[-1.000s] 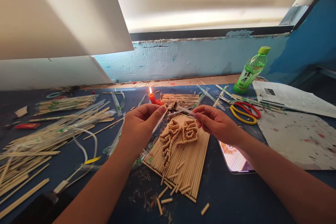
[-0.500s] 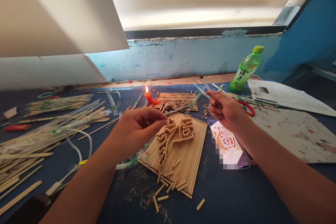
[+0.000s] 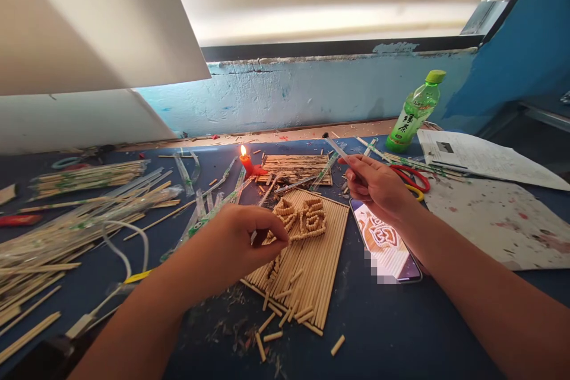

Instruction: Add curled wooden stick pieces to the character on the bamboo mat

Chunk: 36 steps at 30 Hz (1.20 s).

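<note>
My left hand is pinched closed over the left side of a panel of wooden sticks. What its fingertips hold, if anything, I cannot make out. Raised on that panel is a character built from short stick pieces, partly hidden behind my left hand. My right hand grips a translucent glue stick with a blackened tip, pointing up and left. Under my right wrist lies a phone displaying a similar character. Loose cut stick pieces lie on and around the panel's near edge.
A lit red candle burns behind the panel, near a smaller, darkened stick mat. Red-and-yellow scissors, a green tea bottle and papers are at right. Bundled sticks and a white cable occupy the left.
My left hand has moved from the character's upper part toward me, staying pinched. My right hand still holds the glue stick, whose dark tip now shows clearly. The view has shifted slightly.
</note>
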Motion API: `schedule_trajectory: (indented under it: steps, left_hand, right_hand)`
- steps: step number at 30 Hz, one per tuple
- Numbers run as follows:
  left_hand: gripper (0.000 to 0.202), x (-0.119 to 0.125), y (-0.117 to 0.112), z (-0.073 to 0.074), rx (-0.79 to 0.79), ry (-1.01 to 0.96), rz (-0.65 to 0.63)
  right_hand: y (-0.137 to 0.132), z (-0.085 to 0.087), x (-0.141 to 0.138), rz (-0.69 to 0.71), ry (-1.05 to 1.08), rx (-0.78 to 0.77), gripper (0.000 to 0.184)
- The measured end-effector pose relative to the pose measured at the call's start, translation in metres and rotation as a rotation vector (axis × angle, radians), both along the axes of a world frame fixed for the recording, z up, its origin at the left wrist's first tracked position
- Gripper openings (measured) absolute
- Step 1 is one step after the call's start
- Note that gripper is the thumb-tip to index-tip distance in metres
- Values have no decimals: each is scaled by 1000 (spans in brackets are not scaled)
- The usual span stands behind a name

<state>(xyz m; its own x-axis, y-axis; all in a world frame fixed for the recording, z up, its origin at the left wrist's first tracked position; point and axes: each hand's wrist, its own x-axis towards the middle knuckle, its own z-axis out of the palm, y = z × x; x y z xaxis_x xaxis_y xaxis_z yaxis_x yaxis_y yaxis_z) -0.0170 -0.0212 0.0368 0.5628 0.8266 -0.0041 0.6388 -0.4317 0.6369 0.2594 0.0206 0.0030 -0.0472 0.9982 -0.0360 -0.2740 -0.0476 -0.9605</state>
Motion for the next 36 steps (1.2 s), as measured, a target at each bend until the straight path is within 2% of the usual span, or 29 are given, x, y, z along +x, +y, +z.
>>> schedule_trajectory:
  steps: [7,15,25,29,36]
  left_hand:
    - [17,5,4,-4,40,39,-95]
    - [18,6,5,-8,127,101,-145]
    - [15,6,4,-8,96,97,-106]
    - [20,5,5,-5,59,74,-139]
    - [17,2,7,-6,28,177,-143]
  right_hand:
    - [-1,3,-1,3,11,-7,16]
    - [-1,3,0,3,15,5,17]
    - [-1,3,0,1,3,5,18]
    - [-1,3,0,14,13,20,18]
    - [0,4,0,15,10,24,17]
